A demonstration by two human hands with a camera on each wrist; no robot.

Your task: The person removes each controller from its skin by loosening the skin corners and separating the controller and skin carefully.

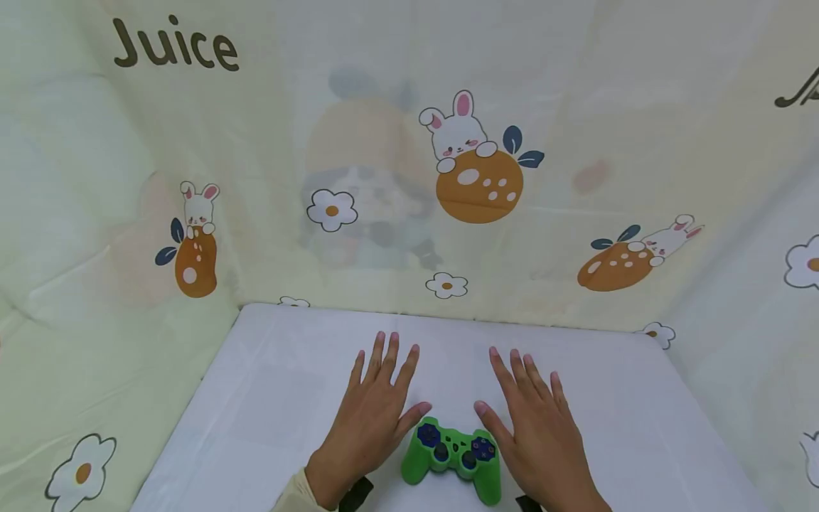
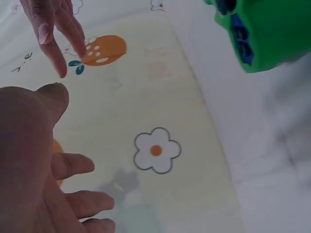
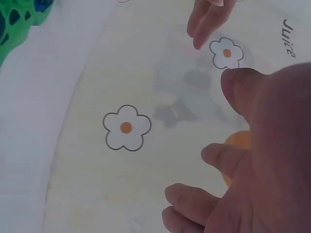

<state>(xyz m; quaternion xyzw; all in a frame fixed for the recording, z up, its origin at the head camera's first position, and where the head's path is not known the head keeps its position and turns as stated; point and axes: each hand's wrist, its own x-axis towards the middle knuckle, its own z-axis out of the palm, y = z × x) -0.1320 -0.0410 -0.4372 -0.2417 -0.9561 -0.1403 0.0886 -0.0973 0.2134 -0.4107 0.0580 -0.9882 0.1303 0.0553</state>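
Note:
A green game controller [image 1: 453,449] with dark blue buttons and sticks lies on the white table near its front. To its left, my left hand [image 1: 371,416] is spread with straight fingers and holds nothing. On the other side my right hand [image 1: 540,434] is likewise spread, its thumb pointing toward the controller. Both hands seem held above the surface, apart from the controller. The left wrist view has part of the controller [image 2: 272,36] at its upper right; the right wrist view catches an edge of the controller [image 3: 19,24] at the upper left.
The white tabletop [image 1: 281,398] is bounded at the back and sides by cream cloth walls [image 1: 384,43] printed with rabbits, oranges and flowers. Dark bands [image 1: 355,493] are at the wrists.

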